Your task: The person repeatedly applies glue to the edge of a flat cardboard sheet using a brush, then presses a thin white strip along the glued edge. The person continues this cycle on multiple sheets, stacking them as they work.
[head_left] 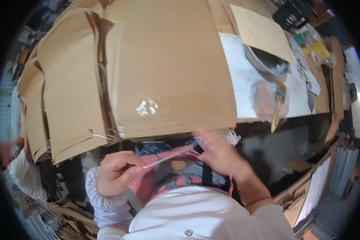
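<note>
A thin white string (168,156) stretches in a straight line between my hands, above my lap. My left hand (120,170) pinches one end between thumb and fingers. The other end runs to my right hand (220,154), whose curled fingers are blurred by motion; loose white strands (233,138) show beside it. Just beyond my hands lies a stack of brown kraft paper sheets or sacks (172,72), its front edge toward me, with a shiny patch near that edge. A red-and-white checked cloth with grey parts (146,188) covers my lap.
More brown paper stacks (72,84) lie to the left. On a white board (238,80) at the right are a bowl (256,60) partly under a paper sheet (262,32), a brush (277,110) and a clear plastic bag (262,98). Another person's white sleeve (24,176) shows far left.
</note>
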The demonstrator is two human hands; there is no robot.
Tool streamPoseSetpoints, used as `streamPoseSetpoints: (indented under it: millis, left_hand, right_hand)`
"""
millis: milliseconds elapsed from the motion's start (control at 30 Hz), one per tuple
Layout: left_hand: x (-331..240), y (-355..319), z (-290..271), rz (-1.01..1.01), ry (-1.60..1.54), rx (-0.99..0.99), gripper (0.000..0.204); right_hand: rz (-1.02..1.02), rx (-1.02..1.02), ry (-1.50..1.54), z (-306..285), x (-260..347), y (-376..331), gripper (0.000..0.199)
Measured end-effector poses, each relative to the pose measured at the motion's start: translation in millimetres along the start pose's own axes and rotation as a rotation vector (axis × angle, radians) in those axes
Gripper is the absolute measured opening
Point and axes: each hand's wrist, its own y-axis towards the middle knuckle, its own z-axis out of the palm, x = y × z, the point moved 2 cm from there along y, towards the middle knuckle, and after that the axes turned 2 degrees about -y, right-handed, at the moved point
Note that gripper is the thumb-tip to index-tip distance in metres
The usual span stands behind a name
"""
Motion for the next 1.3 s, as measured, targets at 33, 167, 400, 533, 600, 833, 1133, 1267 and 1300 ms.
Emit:
streamPoseSetpoints:
  millis: [33, 167, 400, 533, 600, 833, 1133, 1267, 1300]
  left_hand:
    - [-11, 2, -1, -0.032, -0.039, -0.048, 0.005]
    - [-21, -2, -22, 0.002, 0.512, -0.19, 0.008]
    - [45, 36, -51, -0.042, 0.506, -0.396, 0.009]
    - [123, 75, -53, -0.106, 0.387, -0.421, 0.008]
    - [144, 78, -50, -0.1, 0.445, -0.438, 0.008]
    - [142, 72, -48, -0.067, 0.54, -0.48, 0.006]
    - [113, 79, -26, 0.344, 1.172, -0.457, 0.016]
    - [130, 75, -27, 0.214, 1.094, -0.368, 0.014]
    - [133, 73, -29, 0.156, 0.975, -0.368, 0.017]
  right_hand:
    - [-0.069, 0.183, 0.194, 28, 2, -5, 0.024]
    - [0.115, 0.431, 0.485, 23, 0, -17, 0.012]
    - [0.248, -0.106, -0.012, -100, -35, 33, 0.011]
    - [0.47, -0.104, 0.089, -70, -113, 63, 0.013]
    - [0.517, -0.099, -0.052, -53, -137, 65, 0.013]
    - [0.476, -0.215, -0.416, -45, -134, 56, 0.01]
    - [0.571, -0.348, -0.106, -39, -126, 51, 0.024]
    - [0.449, -0.356, 0.695, -40, -132, 50, 0.03]
    - [0.433, -0.251, 0.667, -41, -133, 50, 0.029]
